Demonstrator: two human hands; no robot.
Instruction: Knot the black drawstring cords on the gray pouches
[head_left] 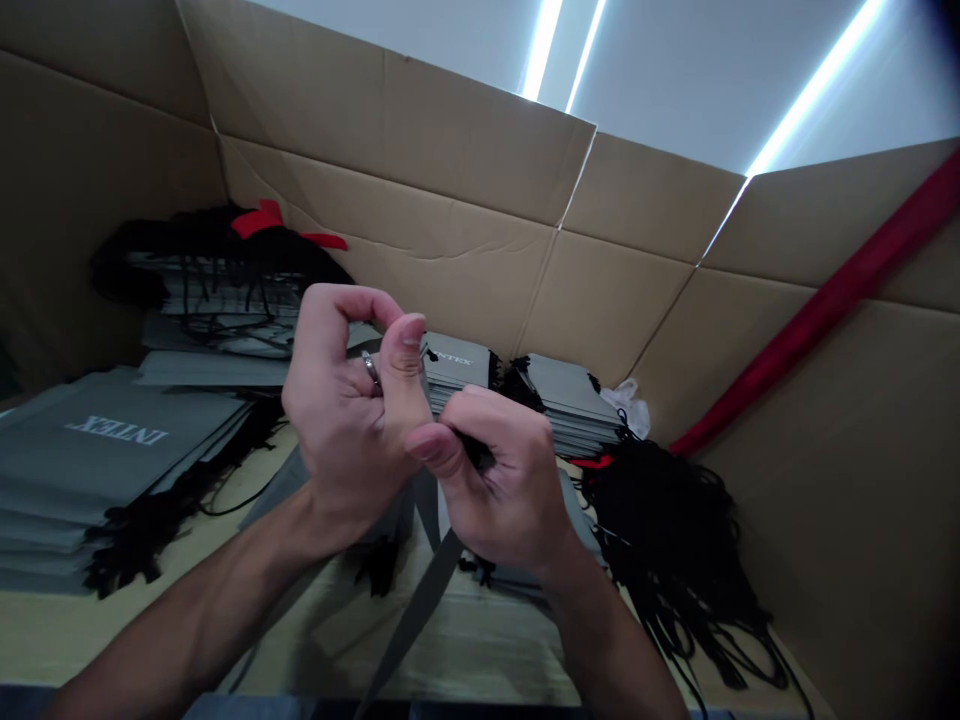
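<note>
Both my hands are raised close together in front of the camera. My left hand (345,420), with a ring on one finger, is closed, its thumb pressed towards a curled index finger. What it pinches, if anything, is mostly hidden. My right hand (502,475) is also closed, thumb against the bent index finger, its thumb tip touching or nearly touching the left hand. A grey fabric strip (420,610) hangs from beneath the right hand down to the lower edge of the view. Its upper end is hidden by the fingers.
Stacked grey pouches with black cords, some printed INTEX (116,430), lie at left; further stacks (570,390) stand behind my hands. A heap of black cords (667,530) is at right. Cardboard walls (465,170) enclose the pale tabletop (480,650); a red band (810,310) slants along the right wall.
</note>
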